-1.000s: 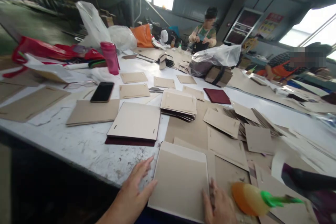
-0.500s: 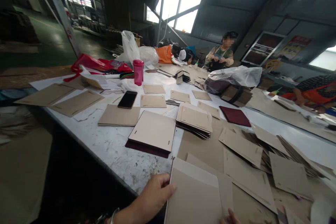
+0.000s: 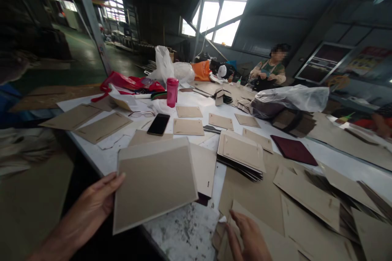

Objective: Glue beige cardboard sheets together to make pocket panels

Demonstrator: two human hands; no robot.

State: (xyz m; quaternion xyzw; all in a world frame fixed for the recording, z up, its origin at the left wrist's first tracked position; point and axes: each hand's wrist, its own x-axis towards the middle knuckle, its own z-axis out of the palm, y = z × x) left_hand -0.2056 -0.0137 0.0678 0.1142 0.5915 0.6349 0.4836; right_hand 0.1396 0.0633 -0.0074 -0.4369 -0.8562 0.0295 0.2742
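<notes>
My left hand (image 3: 102, 197) pinches the left edge of a flat brown board panel (image 3: 156, 183). The panel has a pale strip along its top and thin light edges, and it hangs tilted over the table edge. It partly covers a beige panel (image 3: 203, 163) with small slots that lies on a dark red piece (image 3: 203, 199). My right hand (image 3: 246, 234) rests low over brown boards (image 3: 263, 228), its thumb and fingers apart. Just beyond its fingertips is a small white scrap (image 3: 222, 219). Whether the fingers touch the scrap is hard to tell.
A stack of beige panels (image 3: 241, 151) stands mid-table, with loose boards (image 3: 306, 191) heaped to the right. Farther back are a black phone (image 3: 158, 124), a pink bottle (image 3: 172, 93), a dark red panel (image 3: 293, 149) and plastic bags (image 3: 290, 97). A person (image 3: 269, 69) sits across the table.
My left hand has lifted the brown panel and carried it left, above the slotted panel. My right hand has come farther into view over the boards. The view has swung slightly left.
</notes>
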